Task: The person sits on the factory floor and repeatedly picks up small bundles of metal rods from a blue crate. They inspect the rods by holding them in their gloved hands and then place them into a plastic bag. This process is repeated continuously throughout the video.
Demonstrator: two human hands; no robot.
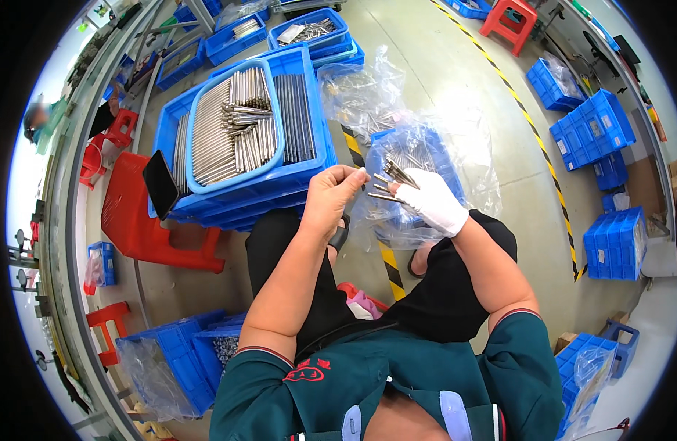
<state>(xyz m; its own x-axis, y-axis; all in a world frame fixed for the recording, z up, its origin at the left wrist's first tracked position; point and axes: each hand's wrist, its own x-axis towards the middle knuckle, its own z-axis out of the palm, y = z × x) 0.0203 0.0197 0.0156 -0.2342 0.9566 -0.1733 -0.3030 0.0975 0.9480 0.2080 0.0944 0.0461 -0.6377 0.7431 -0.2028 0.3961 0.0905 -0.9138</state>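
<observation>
My right hand point(430, 203), in a white glove, is closed round a bunch of thin metal rods point(398, 176) that fan out toward the left. My bare left hand point(329, 192) is beside their tips, with thumb and forefinger pinched together. Whatever is between those fingers is too small to make out. Beyond my right hand, a blue bin point(434, 143) lined with clear plastic holds more metal rods. To the left, a light-blue tray point(279, 136) full of stacked silvery rods rests on a larger blue crate point(320, 158), which has darker rods along its side.
A dark phone point(160, 185) leans at the crate's left corner. A red stool point(132, 209) stands left of it. Loose clear plastic point(375, 88) spreads over the floor near yellow-black tape point(526, 110). Blue crates point(592, 128) are stacked at right. Another person point(44, 121) is far left.
</observation>
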